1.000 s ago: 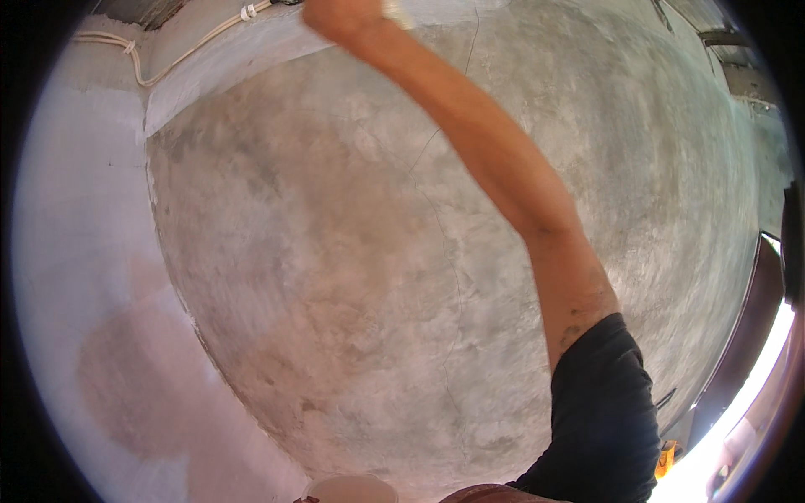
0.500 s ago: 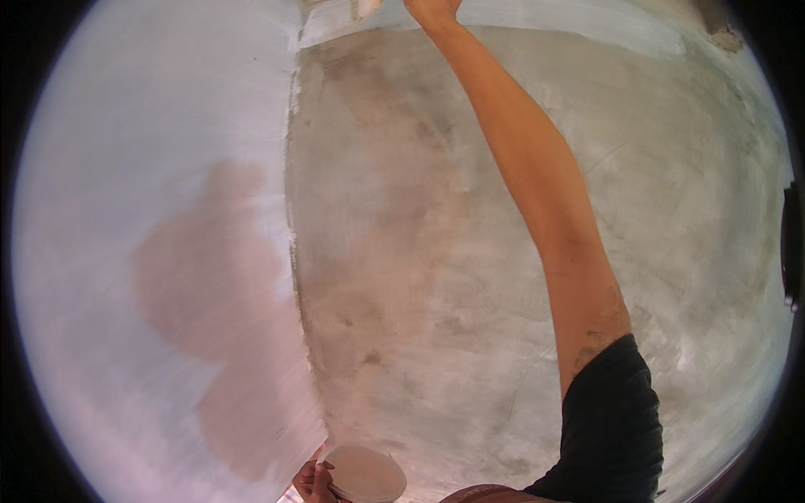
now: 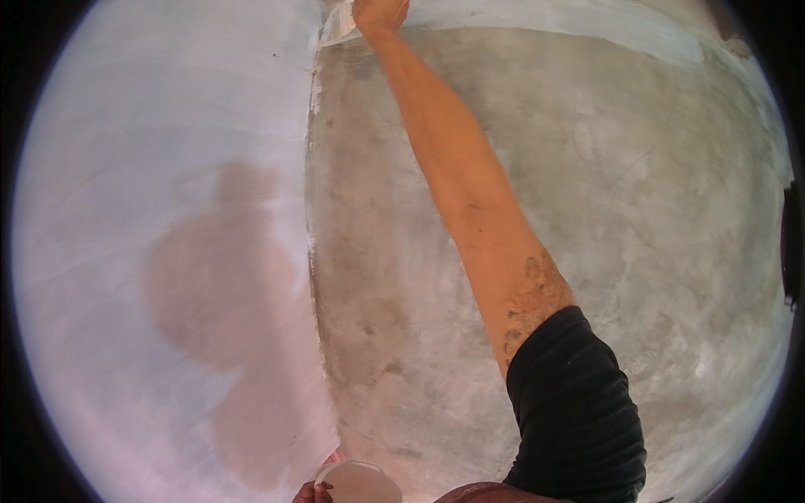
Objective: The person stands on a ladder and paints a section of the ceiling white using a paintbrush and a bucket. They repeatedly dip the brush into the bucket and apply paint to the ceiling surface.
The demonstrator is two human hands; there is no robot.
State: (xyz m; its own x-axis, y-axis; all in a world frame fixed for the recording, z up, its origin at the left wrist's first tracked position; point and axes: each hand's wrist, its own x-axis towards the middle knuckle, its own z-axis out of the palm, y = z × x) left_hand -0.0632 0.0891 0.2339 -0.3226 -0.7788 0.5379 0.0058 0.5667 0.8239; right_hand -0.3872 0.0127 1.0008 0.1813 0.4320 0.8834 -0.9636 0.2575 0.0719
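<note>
High at the upper edge, my right hand (image 3: pixel 381 13) is closed round a paintbrush (image 3: pixel 342 18) whose pale bristles show beside the fingers. The bristles are against the wall near the corner, where a band of white paint (image 3: pixel 520 18) runs along the top of the bare grey wall (image 3: pixel 402 251). Its handle is hidden by the hand and the picture's edge. At the bottom, my left hand (image 3: pixel 312 493) grips the rim of a round tub (image 3: pixel 369 479) with pale contents, fingers over its left side. Most of that hand is cut off below.
A white-painted wall (image 3: pixel 101 251) fills the left and meets the grey wall at a vertical corner with a ragged paint edge. My shadow (image 3: pixel 226 293) falls on the white wall. A dark object (image 3: pixel 790 243) sits at the far right rim.
My right hand and arm have swung left toward the corner, bringing the brush along the upper wall. The tub and left hand have shifted slightly down in the picture.
</note>
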